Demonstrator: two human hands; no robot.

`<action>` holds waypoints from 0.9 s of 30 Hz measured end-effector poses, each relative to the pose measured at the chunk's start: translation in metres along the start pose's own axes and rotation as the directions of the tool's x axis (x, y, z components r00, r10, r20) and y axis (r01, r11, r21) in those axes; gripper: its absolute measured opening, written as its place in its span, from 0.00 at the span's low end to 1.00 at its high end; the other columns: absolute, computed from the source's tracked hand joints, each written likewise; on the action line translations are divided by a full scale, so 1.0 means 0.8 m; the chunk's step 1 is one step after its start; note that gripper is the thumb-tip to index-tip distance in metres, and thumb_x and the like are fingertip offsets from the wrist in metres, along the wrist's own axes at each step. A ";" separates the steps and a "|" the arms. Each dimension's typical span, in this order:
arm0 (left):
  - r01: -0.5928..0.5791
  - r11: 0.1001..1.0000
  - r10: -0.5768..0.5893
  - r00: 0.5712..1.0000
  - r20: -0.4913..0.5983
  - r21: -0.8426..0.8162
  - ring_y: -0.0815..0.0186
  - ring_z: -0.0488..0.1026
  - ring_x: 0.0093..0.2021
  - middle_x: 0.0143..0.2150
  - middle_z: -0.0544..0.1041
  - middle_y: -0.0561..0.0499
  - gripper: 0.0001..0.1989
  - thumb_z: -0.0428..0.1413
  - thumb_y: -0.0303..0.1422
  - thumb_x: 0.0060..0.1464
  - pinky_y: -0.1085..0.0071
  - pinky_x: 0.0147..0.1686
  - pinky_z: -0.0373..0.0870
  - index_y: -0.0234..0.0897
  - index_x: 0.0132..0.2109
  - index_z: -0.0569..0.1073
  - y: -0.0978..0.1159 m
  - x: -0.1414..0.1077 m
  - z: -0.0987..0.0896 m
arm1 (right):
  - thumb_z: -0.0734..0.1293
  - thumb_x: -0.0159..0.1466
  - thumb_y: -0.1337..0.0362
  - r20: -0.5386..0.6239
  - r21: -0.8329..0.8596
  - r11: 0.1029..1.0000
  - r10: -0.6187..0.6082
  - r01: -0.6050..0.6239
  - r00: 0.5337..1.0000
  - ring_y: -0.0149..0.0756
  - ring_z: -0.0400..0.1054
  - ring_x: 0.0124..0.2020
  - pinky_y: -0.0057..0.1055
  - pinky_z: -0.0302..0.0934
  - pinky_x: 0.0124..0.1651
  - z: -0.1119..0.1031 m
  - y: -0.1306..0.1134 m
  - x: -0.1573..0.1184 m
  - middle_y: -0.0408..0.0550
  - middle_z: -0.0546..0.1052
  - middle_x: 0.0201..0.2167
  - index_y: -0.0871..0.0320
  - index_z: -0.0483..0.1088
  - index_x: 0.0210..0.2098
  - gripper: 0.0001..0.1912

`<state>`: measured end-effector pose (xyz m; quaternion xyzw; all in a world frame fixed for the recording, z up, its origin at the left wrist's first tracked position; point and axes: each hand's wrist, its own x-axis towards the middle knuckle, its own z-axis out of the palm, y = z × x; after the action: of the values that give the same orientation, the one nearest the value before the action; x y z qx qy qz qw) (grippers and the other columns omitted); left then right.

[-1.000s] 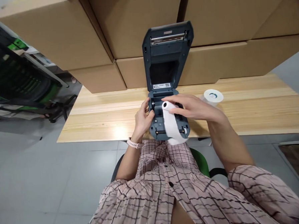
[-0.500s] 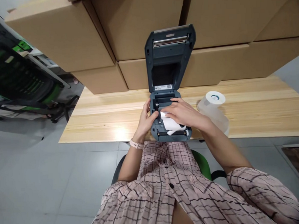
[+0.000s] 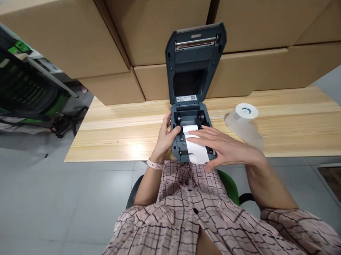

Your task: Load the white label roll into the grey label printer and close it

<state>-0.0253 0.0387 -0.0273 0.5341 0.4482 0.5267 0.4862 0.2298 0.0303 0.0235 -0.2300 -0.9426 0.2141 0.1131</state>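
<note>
A dark grey label printer (image 3: 176, 146) stands at the table's front edge with its lid (image 3: 195, 61) raised. My left hand (image 3: 164, 139) grips the printer's left side, thumb over the inner edge and fingers along the outside. White label paper (image 3: 197, 154) runs from a small white roll (image 3: 190, 128) inside the printer, over its front and slightly past it. My right hand (image 3: 219, 144) lies across the paper with fingers stretched out and thumb apart, open. The palm side of that hand and part of the paper beneath it are hidden.
To the right on the wooden table (image 3: 124, 126) lies a larger roll of label tape (image 3: 246, 111), its translucent strip trailing forward. Cardboard boxes (image 3: 165, 32) are stacked behind the printer. A black and green office chair (image 3: 16, 86) stands at the left.
My right hand has moved from inside the printer toward its front right, its fingers spreading. The paper's curled end now lies flat over the printer's front edge. My left hand stays put.
</note>
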 end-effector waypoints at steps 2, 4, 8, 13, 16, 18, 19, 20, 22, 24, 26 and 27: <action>-0.004 1.000 0.004 1.000 0.002 0.013 0.51 0.61 0.75 0.77 0.63 0.45 0.37 0.63 0.41 0.60 0.48 0.76 0.54 0.50 0.73 0.61 0.001 0.000 0.000 | 0.69 0.57 0.27 0.048 0.009 0.999 -0.043 0.043 0.998 0.59 0.52 0.78 0.62 0.47 0.78 -0.001 0.007 -0.004 0.56 0.56 0.79 0.49 0.53 0.78 0.59; -0.004 1.000 0.004 1.000 0.000 0.017 0.50 0.61 0.75 0.77 0.63 0.45 0.37 0.63 0.41 0.60 0.48 0.76 0.54 0.50 0.73 0.61 0.002 0.000 0.000 | 0.68 0.60 0.29 0.048 -0.001 0.999 -0.054 0.054 0.997 0.57 0.50 0.79 0.63 0.47 0.78 0.001 0.008 -0.007 0.56 0.54 0.80 0.49 0.50 0.79 0.57; 0.009 1.000 -0.009 1.000 -0.006 -0.006 0.51 0.61 0.75 0.77 0.63 0.43 0.38 0.64 0.41 0.59 0.49 0.76 0.54 0.47 0.73 0.61 0.005 -0.001 0.001 | 0.65 0.71 0.40 -0.049 -0.029 0.999 -0.022 0.021 0.999 0.51 0.51 0.79 0.60 0.49 0.78 0.010 -0.010 -0.009 0.53 0.55 0.79 0.48 0.52 0.79 0.43; 0.029 0.999 -0.030 0.999 -0.016 -0.019 0.49 0.63 0.74 0.77 0.62 0.43 0.39 0.64 0.42 0.59 0.47 0.76 0.55 0.48 0.73 0.61 0.004 -0.002 0.002 | 0.58 0.78 0.61 -0.183 -0.069 0.992 0.092 -0.107 0.979 0.44 0.60 0.76 0.58 0.56 0.76 0.023 -0.034 -0.003 0.48 0.65 0.75 0.44 0.67 0.71 0.23; 0.024 0.999 -0.025 1.000 -0.017 -0.022 0.49 0.63 0.74 0.77 0.63 0.44 0.38 0.64 0.42 0.59 0.47 0.76 0.55 0.49 0.73 0.62 0.002 -0.001 0.001 | 0.59 0.78 0.64 -0.221 -0.081 0.989 0.105 -0.126 0.970 0.45 0.60 0.76 0.60 0.59 0.75 0.029 -0.041 -0.005 0.50 0.65 0.75 0.46 0.69 0.69 0.23; 0.020 0.999 -0.021 1.000 -0.021 -0.025 0.50 0.64 0.74 0.76 0.64 0.45 0.37 0.64 0.42 0.58 0.47 0.76 0.55 0.50 0.72 0.63 0.001 -0.001 0.001 | 0.60 0.77 0.65 -0.240 -0.079 0.990 0.094 -0.116 0.966 0.45 0.59 0.76 0.60 0.59 0.74 0.033 -0.045 -0.010 0.49 0.65 0.75 0.44 0.68 0.70 0.24; 0.019 0.999 -0.020 0.999 -0.025 -0.028 0.50 0.63 0.74 0.76 0.65 0.45 0.37 0.65 0.42 0.58 0.46 0.76 0.54 0.50 0.72 0.63 0.001 -0.001 0.001 | 0.60 0.76 0.66 -0.245 -0.078 0.991 0.091 -0.113 0.965 0.44 0.59 0.76 0.60 0.59 0.74 0.035 -0.047 -0.012 0.48 0.65 0.75 0.43 0.67 0.70 0.25; 0.019 0.999 -0.020 0.999 -0.031 -0.032 0.50 0.63 0.74 0.76 0.65 0.46 0.38 0.65 0.42 0.58 0.46 0.77 0.54 0.50 0.72 0.64 0.001 -0.001 0.001 | 0.61 0.76 0.66 -0.247 -0.078 0.991 0.089 -0.111 0.965 0.44 0.59 0.76 0.60 0.59 0.75 0.038 -0.049 -0.015 0.47 0.64 0.75 0.42 0.65 0.71 0.27; 0.027 0.999 -0.029 0.999 -0.040 -0.044 0.50 0.62 0.75 0.76 0.65 0.46 0.38 0.66 0.42 0.57 0.46 0.77 0.54 0.51 0.72 0.64 0.001 -0.001 0.002 | 0.61 0.75 0.68 -0.247 -0.083 0.990 0.089 -0.112 0.965 0.42 0.58 0.77 0.59 0.57 0.76 0.043 -0.053 -0.020 0.45 0.64 0.75 0.40 0.62 0.73 0.29; 0.038 0.998 -0.041 0.998 -0.044 -0.056 0.49 0.62 0.75 0.76 0.64 0.46 0.39 0.66 0.42 0.56 0.46 0.76 0.55 0.51 0.72 0.64 0.001 -0.001 0.002 | 0.61 0.74 0.70 -0.251 -0.086 0.989 0.091 -0.116 0.964 0.42 0.57 0.77 0.59 0.55 0.77 0.049 -0.057 -0.022 0.44 0.63 0.76 0.40 0.60 0.74 0.32; 0.042 0.997 -0.045 0.998 -0.044 -0.059 0.49 0.62 0.75 0.76 0.64 0.45 0.39 0.66 0.42 0.56 0.46 0.76 0.56 0.50 0.72 0.63 0.000 -0.001 0.002 | 0.60 0.73 0.72 -0.258 -0.088 0.989 0.093 -0.119 0.962 0.42 0.57 0.77 0.60 0.54 0.77 0.052 -0.059 -0.023 0.45 0.63 0.76 0.41 0.59 0.75 0.34; 0.040 0.998 -0.042 0.998 -0.044 -0.057 0.48 0.62 0.75 0.76 0.64 0.45 0.39 0.66 0.42 0.56 0.46 0.76 0.56 0.50 0.72 0.63 0.000 -0.001 0.002 | 0.60 0.73 0.72 -0.259 -0.090 0.989 0.093 -0.120 0.961 0.42 0.57 0.77 0.61 0.54 0.77 0.053 -0.060 -0.023 0.45 0.63 0.76 0.41 0.59 0.75 0.34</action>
<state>-0.0234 0.0381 -0.0270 0.4990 0.4550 0.5408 0.5015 0.2144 -0.0320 0.0059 -0.3116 -0.9164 0.1391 0.2090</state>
